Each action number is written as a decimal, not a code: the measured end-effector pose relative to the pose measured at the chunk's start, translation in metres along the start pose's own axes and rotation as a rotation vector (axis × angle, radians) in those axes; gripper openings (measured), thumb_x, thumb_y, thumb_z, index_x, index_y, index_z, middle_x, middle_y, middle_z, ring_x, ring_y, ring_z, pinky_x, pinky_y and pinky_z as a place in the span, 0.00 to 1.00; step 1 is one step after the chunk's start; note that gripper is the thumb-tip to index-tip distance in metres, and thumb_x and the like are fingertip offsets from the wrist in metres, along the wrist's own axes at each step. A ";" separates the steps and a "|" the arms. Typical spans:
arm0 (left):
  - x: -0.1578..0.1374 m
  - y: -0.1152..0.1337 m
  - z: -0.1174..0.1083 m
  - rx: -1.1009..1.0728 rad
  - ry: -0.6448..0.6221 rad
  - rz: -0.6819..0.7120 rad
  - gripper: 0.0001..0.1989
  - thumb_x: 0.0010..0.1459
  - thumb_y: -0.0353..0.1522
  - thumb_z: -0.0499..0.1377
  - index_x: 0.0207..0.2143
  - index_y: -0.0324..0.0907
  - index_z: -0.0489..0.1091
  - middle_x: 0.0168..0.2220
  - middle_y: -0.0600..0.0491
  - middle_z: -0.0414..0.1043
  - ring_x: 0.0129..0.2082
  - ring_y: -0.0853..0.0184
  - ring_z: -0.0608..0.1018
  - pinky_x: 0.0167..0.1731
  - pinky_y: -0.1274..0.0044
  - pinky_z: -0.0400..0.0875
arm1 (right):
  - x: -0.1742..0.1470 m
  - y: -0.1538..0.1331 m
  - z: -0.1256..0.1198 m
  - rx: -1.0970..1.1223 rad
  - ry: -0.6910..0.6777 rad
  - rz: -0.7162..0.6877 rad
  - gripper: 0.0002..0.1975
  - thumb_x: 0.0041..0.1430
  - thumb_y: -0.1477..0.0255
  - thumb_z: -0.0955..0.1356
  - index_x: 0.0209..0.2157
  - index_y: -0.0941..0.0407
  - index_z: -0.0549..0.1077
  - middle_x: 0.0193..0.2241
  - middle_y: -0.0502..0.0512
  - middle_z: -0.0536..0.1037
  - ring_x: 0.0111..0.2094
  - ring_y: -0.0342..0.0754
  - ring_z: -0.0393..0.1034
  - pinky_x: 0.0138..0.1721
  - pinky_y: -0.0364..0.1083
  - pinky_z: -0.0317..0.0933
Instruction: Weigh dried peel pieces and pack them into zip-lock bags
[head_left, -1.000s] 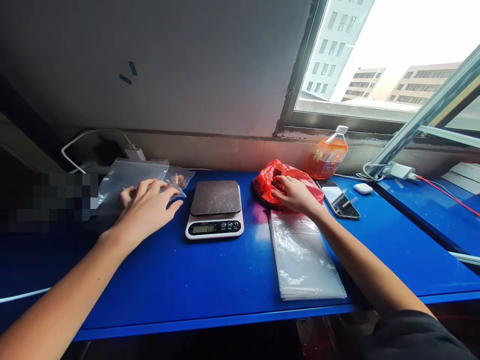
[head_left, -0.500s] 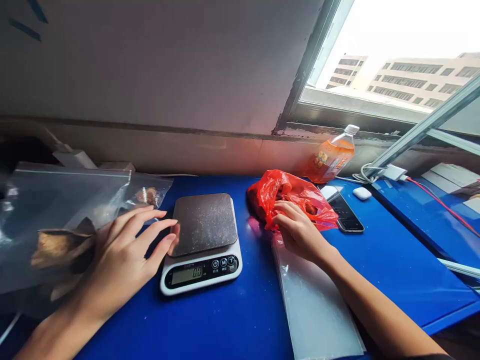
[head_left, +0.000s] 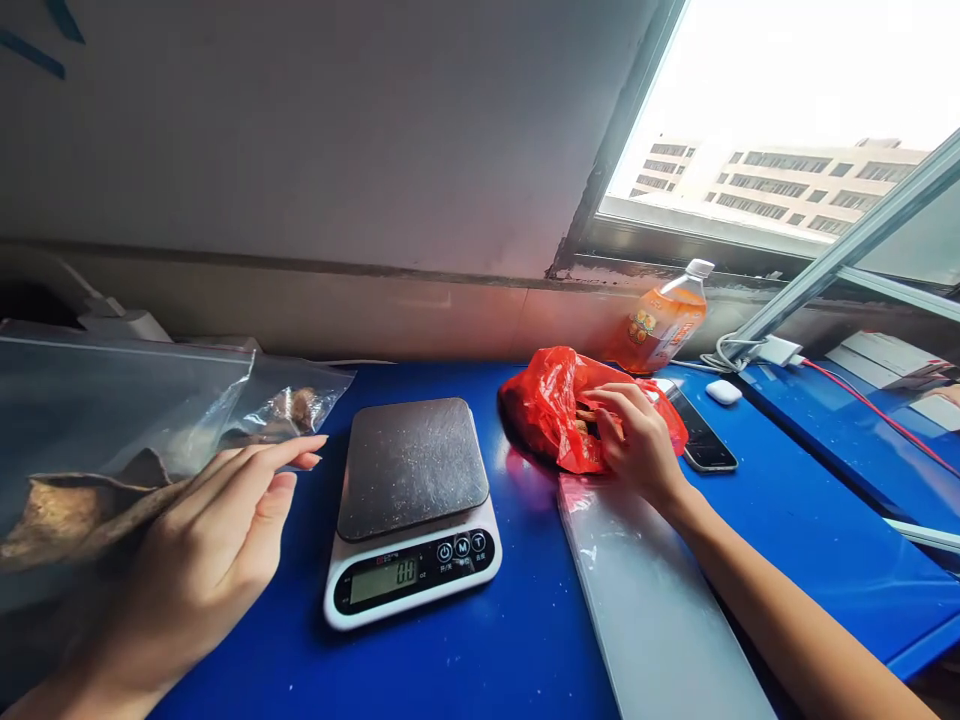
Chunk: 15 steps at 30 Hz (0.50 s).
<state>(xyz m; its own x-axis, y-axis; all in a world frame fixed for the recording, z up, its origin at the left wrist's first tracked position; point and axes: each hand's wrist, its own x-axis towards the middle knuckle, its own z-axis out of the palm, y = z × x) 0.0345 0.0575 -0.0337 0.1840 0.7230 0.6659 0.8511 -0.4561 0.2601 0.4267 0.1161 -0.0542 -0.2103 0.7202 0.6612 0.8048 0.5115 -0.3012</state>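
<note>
A digital kitchen scale (head_left: 416, 465) with a metal plate stands on the blue table, its display reading 0.0. My left hand (head_left: 217, 545) is open left of the scale, fingers stretched out, in front of a clear zip bag (head_left: 112, 410) holding brown dried pieces. At the mouth of a crumpled red plastic bag (head_left: 544, 400) is my right hand (head_left: 641, 445), its fingers bent but apart. Brown dried pieces (head_left: 586, 420) show inside the red bag near those fingertips; I see nothing gripped. Flat clear plastic bags (head_left: 660, 590) lie beneath my right forearm.
A smaller clear bag (head_left: 300, 405) lies behind my left hand. Behind the red bag stand an orange drink bottle (head_left: 667, 320), a phone (head_left: 705, 440) and a white earbud case (head_left: 724, 392). A metal frame bar (head_left: 817, 265) slants across the right, beside a charger (head_left: 780, 350) and a red cable.
My right hand has shifted right from the red bag's near edge, and its fingers have spread at the mouth. My left hand has drawn away from the scale, its fingers straighter.
</note>
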 end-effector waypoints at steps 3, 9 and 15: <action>-0.006 -0.003 0.008 -0.034 -0.067 -0.054 0.13 0.65 0.35 0.48 0.48 0.54 0.68 0.41 0.57 0.78 0.40 0.61 0.81 0.41 0.73 0.76 | -0.003 0.005 0.002 -0.071 -0.109 0.044 0.17 0.63 0.68 0.65 0.52 0.55 0.71 0.48 0.65 0.75 0.50 0.59 0.70 0.51 0.61 0.66; -0.007 0.005 0.007 -0.013 -0.063 -0.091 0.13 0.66 0.38 0.47 0.48 0.55 0.68 0.39 0.58 0.80 0.36 0.62 0.83 0.36 0.74 0.79 | -0.004 0.008 -0.002 -0.030 -0.299 0.095 0.15 0.60 0.67 0.66 0.48 0.55 0.74 0.42 0.61 0.80 0.43 0.58 0.75 0.47 0.59 0.68; 0.000 0.018 -0.004 -0.025 -0.032 -0.043 0.12 0.65 0.37 0.49 0.45 0.50 0.71 0.36 0.56 0.79 0.33 0.64 0.82 0.35 0.76 0.77 | 0.012 0.022 -0.002 0.005 -0.340 0.084 0.16 0.63 0.73 0.60 0.46 0.52 0.77 0.47 0.57 0.80 0.49 0.53 0.75 0.50 0.55 0.70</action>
<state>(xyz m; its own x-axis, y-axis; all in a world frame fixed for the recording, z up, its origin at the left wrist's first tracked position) 0.0483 0.0476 -0.0262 0.1632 0.7585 0.6309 0.8460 -0.4366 0.3062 0.4429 0.1347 -0.0516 -0.3168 0.8746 0.3670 0.8249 0.4451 -0.3486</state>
